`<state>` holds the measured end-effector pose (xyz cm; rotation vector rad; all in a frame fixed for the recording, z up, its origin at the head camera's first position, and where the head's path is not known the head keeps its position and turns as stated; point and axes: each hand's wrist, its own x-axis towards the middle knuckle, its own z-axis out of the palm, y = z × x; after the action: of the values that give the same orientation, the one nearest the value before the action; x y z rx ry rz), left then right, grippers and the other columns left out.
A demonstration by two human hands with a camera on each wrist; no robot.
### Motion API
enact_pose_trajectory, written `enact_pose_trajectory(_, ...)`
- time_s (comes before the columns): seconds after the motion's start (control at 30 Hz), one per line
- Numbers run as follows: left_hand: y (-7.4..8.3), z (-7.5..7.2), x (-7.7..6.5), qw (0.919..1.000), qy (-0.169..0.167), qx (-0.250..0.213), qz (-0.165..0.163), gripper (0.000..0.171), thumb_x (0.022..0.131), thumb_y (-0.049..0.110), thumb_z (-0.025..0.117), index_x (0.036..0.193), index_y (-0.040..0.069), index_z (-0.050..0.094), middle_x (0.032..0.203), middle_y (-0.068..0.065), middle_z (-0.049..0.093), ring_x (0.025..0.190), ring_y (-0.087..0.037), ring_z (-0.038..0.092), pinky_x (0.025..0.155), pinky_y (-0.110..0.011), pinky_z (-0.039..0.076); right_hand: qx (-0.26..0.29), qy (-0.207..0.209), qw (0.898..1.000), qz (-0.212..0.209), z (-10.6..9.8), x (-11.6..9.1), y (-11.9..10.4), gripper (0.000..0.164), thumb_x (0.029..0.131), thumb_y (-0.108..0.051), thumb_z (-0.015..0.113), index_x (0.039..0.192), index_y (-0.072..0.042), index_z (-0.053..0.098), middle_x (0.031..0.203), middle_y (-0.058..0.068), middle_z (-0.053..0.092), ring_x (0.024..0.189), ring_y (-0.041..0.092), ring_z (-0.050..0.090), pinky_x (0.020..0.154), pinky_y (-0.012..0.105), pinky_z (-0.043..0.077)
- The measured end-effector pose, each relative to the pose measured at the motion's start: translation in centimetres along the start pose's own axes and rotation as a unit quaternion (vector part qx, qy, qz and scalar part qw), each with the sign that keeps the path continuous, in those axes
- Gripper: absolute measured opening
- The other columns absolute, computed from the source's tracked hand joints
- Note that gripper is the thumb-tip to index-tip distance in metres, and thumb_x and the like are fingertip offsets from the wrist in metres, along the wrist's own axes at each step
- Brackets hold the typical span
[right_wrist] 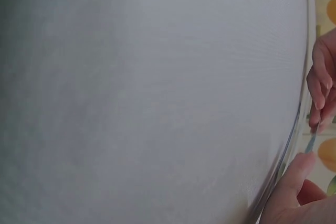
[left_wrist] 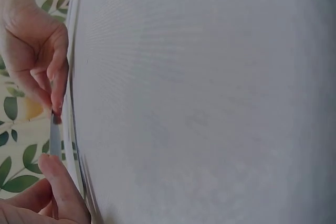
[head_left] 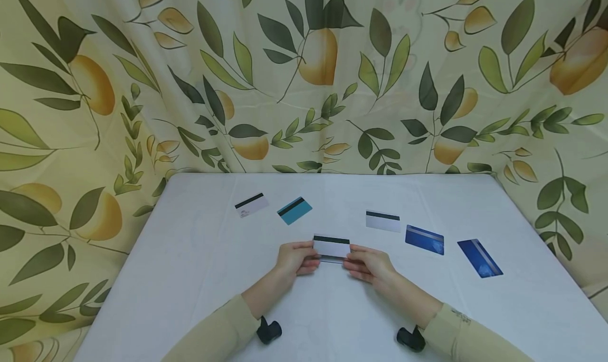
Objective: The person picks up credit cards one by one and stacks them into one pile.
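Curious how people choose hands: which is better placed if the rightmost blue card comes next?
Probably the right hand, nearer that blue card, though it and the left hand hold a white card.

the left hand (head_left: 295,260) and the right hand (head_left: 372,264) pinched a black-striped white card (head_left: 331,247) by opposite ends over a white table (head_left: 190,277). a pale card (head_left: 251,206) and a teal card (head_left: 295,211) lay farther left; a blank-faced card (head_left: 382,222), a blue card (head_left: 425,240) and another blue card (head_left: 480,258) lay right.
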<state>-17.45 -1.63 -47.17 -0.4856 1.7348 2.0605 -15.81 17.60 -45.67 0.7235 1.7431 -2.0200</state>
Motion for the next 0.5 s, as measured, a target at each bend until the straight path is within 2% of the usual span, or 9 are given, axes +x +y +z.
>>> enact_pose_trajectory(0.27, -0.23, 0.05, 0.03, 0.9994, -0.003, 0.033, 0.003, 0.029, 0.083, 0.002, 0.062, 0.112, -0.001, 0.062, 0.082, -0.013, 0.069, 0.056, -0.012, 0.065, 0.051, -0.023, 0.055, -0.021, -0.006, 1.000, 0.000, -0.35, 0.03, 0.05, 0.047, 0.085, -0.005, 0.061, 0.129, 0.002, 0.048, 0.081, 0.006, 0.070, 0.070, 0.015, 0.068, 0.063, 0.026, 0.057)
enact_pose_trajectory(0.5, -0.45, -0.19, 0.26, 0.9987, -0.006, 0.051, 0.001, 0.025, 0.083, 0.004, 0.062, 0.108, -0.001, 0.064, 0.076, -0.011, 0.069, 0.053, -0.011, 0.064, 0.047, -0.019, 0.052, -0.039, 0.004, 0.999, 0.002, -0.32, 0.06, 0.17, 0.041, 0.085, -0.006, 0.061, 0.124, 0.002, 0.053, 0.081, 0.008, 0.070, 0.068, 0.016, 0.068, 0.060, 0.026, 0.057)
